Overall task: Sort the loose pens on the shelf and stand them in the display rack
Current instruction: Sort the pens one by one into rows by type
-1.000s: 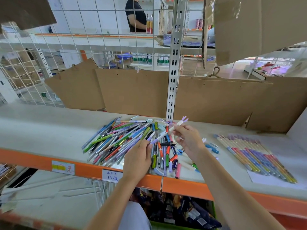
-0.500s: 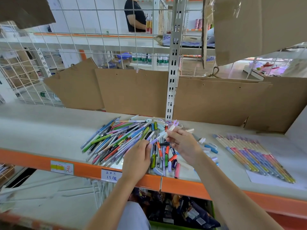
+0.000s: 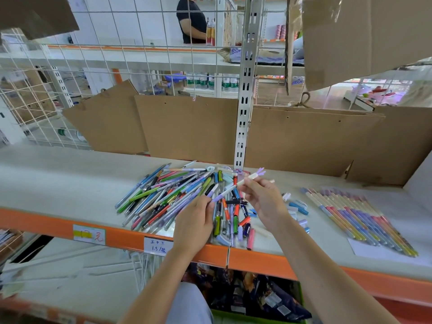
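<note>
A heap of loose coloured pens [image 3: 163,197] lies on the grey shelf [image 3: 58,183], in front of the upright post. My two hands hold one white and lilac pen [image 3: 230,189] with a lilac flower top above the heap. My left hand [image 3: 195,220] pinches its lower lilac end. My right hand [image 3: 263,202] grips its upper part, fingers curled round the barrel. A sorted row of pastel pens [image 3: 357,218] lies flat on white paper at the right. No display rack is in sight.
Loose caps and short pens [image 3: 295,206] lie between the heap and the sorted row. Cardboard sheets [image 3: 187,127] lean along the shelf's back. A slotted metal post [image 3: 245,90] stands behind the heap. Another person [image 3: 191,19] stands far behind the wire grid.
The pen and my right hand dipped toward the heap half a second ago and have come back up a little. My left hand stays on the pen's lower end.
</note>
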